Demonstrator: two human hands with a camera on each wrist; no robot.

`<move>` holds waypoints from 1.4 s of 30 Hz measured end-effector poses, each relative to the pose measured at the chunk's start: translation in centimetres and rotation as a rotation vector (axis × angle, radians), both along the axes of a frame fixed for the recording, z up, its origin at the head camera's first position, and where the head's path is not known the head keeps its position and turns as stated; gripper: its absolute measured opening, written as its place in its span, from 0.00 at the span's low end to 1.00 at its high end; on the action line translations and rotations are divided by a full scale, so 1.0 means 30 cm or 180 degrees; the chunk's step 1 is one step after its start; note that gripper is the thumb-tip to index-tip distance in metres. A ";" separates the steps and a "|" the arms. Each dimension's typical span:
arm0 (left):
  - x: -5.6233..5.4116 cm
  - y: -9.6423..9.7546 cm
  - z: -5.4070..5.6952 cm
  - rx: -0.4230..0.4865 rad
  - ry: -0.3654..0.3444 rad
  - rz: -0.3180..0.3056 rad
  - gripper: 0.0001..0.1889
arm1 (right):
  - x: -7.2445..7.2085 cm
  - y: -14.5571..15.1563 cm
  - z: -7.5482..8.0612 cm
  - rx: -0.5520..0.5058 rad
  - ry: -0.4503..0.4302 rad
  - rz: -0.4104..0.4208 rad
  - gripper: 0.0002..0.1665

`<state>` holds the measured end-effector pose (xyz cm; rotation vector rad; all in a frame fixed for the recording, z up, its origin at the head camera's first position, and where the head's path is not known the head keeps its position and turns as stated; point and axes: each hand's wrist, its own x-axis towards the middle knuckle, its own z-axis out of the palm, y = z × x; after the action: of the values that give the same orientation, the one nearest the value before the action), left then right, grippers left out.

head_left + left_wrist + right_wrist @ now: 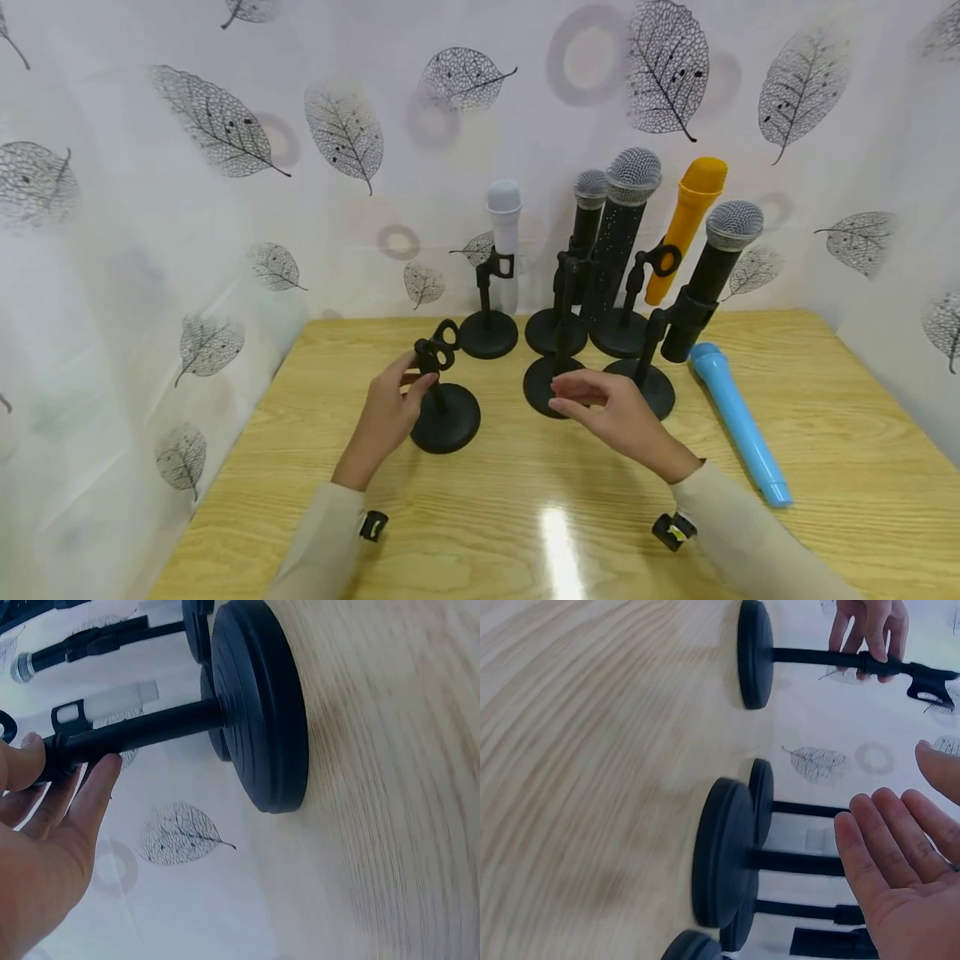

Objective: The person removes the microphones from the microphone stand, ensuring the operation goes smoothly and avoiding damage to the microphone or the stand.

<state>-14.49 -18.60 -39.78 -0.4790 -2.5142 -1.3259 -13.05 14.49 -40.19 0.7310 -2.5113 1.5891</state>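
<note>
My left hand [388, 410] holds a black desk microphone stand [447, 427] near the top of its pole, just below the double-ring clip. In the left wrist view the thumb and fingers are around the pole [161, 729], and the round base [289, 742] stands on the wooden table. My right hand [617, 410] is beside another black microphone stand [538, 390], its pole rising behind the fingertips. The right wrist view shows that hand's fingers [881, 836] extended and the palm bare, with the stand's base [724, 855] close by.
Behind are several more stands; a white microphone [504, 217], a large black microphone [624, 225] and an orange microphone [686, 221] are among them. A black microphone [708, 275] sits tilted in a front stand. A light-blue microphone [741, 425] lies at the right. A leaf-print curtain [337, 50] backs the table.
</note>
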 end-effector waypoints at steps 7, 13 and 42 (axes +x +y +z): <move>-0.033 -0.045 0.002 -0.0059 -0.0024 0.0188 0.15 | -0.004 0.055 -0.026 0.0063 -0.0031 -0.0089 0.15; -0.057 -0.082 0.003 -0.0102 -0.0049 0.0298 0.15 | -0.002 0.088 -0.033 0.0070 -0.0024 -0.0149 0.17; 0.103 -0.009 0.010 0.0795 0.0348 0.0660 0.05 | 0.046 0.199 -0.040 0.0293 -0.0097 -0.0609 0.14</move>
<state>-11.39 -18.86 -39.49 -0.2238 -2.2025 -1.4618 -11.68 20.47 -41.39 0.4611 -2.6003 1.4412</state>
